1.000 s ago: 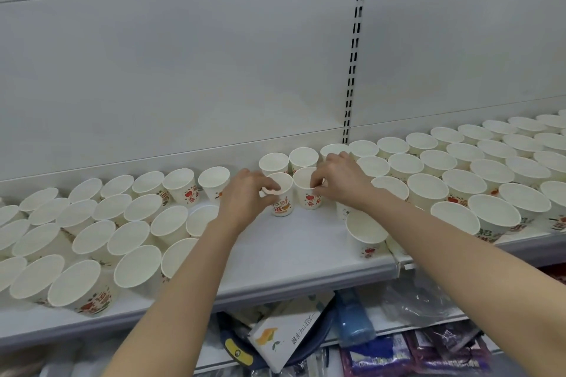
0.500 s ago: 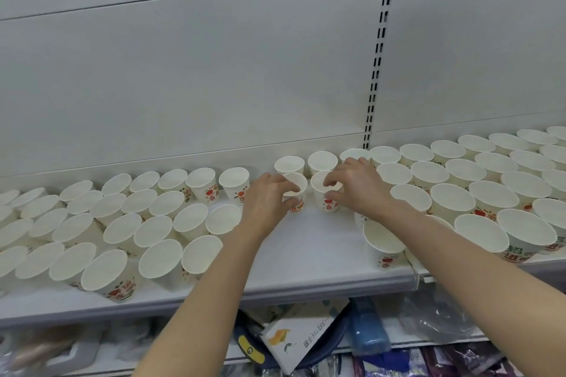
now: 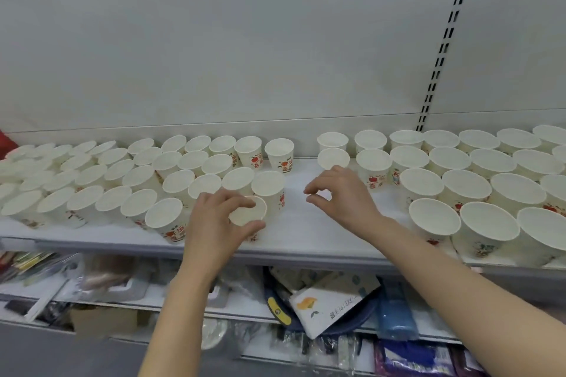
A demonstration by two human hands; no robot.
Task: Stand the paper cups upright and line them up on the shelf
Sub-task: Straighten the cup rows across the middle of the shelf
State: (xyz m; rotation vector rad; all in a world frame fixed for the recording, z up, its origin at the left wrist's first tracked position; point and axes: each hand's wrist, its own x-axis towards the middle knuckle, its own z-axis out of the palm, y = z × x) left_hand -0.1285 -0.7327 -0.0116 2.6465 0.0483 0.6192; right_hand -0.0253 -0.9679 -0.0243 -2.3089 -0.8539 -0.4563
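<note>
Head view: white metal shelf (image 3: 306, 232) against grey panels; left hand (image 3: 214, 223) grips an upright, mouth-up white paper cup (image 3: 248, 211); right hand (image 3: 340, 196) loosely curled, holding nothing.

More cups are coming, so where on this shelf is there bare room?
The bare strip of shelf between the left cup block and right cup block, running from back wall to front edge. The left hand grips a cup there. Both blocks are packed tight.
</note>
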